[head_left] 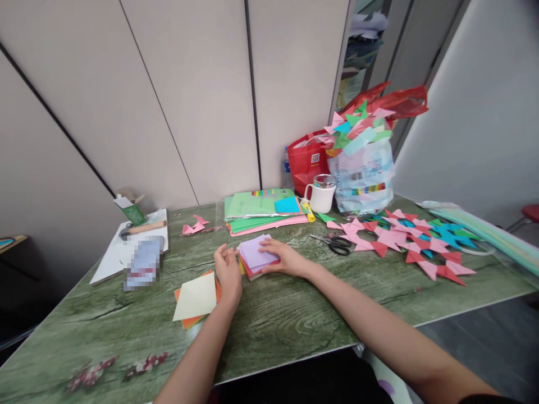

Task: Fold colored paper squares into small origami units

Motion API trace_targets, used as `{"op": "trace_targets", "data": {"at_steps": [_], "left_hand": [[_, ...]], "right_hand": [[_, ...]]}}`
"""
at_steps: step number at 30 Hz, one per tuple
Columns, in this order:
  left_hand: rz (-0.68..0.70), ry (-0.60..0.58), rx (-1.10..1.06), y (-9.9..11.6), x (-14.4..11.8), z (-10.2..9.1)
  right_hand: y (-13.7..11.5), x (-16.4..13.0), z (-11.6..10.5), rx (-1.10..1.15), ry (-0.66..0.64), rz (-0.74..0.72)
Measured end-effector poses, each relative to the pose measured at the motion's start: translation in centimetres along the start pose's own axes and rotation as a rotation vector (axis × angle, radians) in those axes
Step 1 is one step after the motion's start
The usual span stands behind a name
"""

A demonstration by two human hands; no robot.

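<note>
Both hands meet at a small stack of square coloured paper (pixel 257 257) near the middle of the green wood-grain table (pixel 295 320): the left hand (pixel 228 270) rests with loosely curled fingers at the stack's left edge, gripping nothing that can be made out, while the right hand (pixel 285 257) lies flat and open over its right side, fingers spread on the lilac top sheet. Just left of the left hand a pale yellow square sheet (pixel 195 296) lies on orange sheets. Further left sits a white board (pixel 110 257) with a wooden-handled tool on it. Right of the stack lie black-handled scissors (pixel 334 243), and beyond them a spread of folded pink, red and blue paper stars (pixel 415 244) with sharp points. Behind the stack rests a flat pile of green and pink paper (pixel 261 210), then a white mug (pixel 322 194). Against the plain panelled wall stand a red bag (pixel 306 160) and a clear crinkled plastic bag (pixel 364 168) heaped with more folded shapes.
</note>
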State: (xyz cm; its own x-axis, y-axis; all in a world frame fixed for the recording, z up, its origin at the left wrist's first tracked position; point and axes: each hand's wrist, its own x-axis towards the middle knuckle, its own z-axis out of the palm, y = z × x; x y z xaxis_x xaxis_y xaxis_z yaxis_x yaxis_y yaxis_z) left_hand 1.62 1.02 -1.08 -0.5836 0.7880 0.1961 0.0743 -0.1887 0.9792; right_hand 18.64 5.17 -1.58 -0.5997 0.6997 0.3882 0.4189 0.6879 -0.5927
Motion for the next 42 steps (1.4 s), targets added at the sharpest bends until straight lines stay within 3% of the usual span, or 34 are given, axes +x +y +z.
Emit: {"op": "trace_targets", "data": {"at_steps": [9, 22, 31, 36, 39, 42], "left_hand": [[-0.026, 0.001, -0.061, 0.5, -0.2, 0.1], [0.037, -0.011, -0.1, 0.8, -0.2, 0.1], [0.041, -0.003, -0.124, 1.2, -0.2, 0.1], [0.036, -0.067, -0.18, 1.5, -0.5, 0.2], [0.09, -0.032, -0.15, 1.7, -0.5, 0.1], [0.162, 0.014, -0.114, 1.8, -0.5, 0.0]], "right_hand": [[0.3, 0.2, -0.2, 0.059, 0.011, -0.001], [-0.3, 0.4, -1.1, 0.257, -0.013, 0.031], [-0.8, 0.5, -0.5, 0.231, 0.077, -0.006], [-0.9, 0.5, -0.3, 0.214, 0.093, -0.003], [-0.7, 0.5, -0.4, 0.188, 0.125, 0.016], [-0.7, 0.6, -0.6, 0.175, 0.244, 0.06]]}}
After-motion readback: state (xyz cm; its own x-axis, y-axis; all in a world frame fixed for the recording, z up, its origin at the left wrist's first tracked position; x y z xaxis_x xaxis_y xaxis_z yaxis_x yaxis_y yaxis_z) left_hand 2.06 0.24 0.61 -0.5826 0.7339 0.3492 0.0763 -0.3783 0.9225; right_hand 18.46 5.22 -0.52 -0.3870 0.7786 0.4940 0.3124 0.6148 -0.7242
